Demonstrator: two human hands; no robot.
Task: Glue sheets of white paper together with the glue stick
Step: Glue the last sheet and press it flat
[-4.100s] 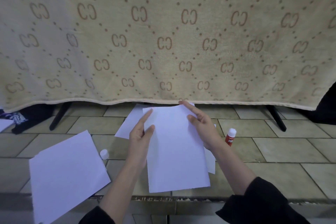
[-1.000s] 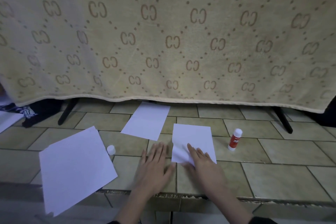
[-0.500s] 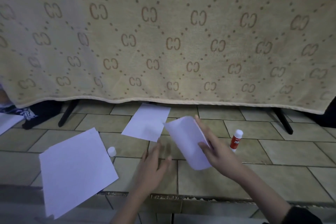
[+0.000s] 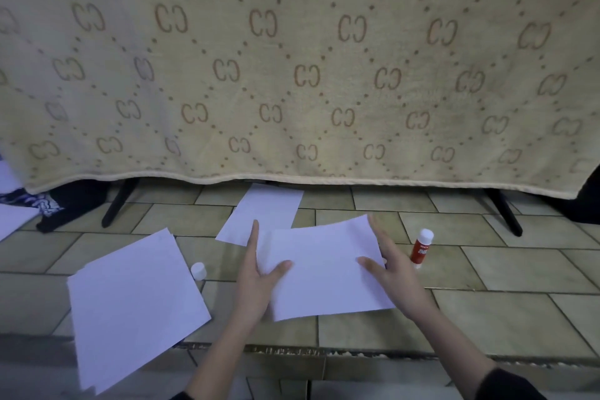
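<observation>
- My left hand [image 4: 256,273]: thumb on top of the white sheet [image 4: 324,269], fingers straight along its left edge, pinching lightly.
- My right hand [image 4: 391,266]: thumb over the right edge, fingers spread behind; loose hold.
- Sheet: held between both hands, above the tiled floor [image 4: 506,312].
- Glue stick [image 4: 421,248]: upright, just right of my right hand.
- Cap [image 4: 198,270]: off, standing left.
- Paper stack [image 4: 133,302]: lower left.
- Advice: keep the sheet flat, square corners before pressing.
</observation>
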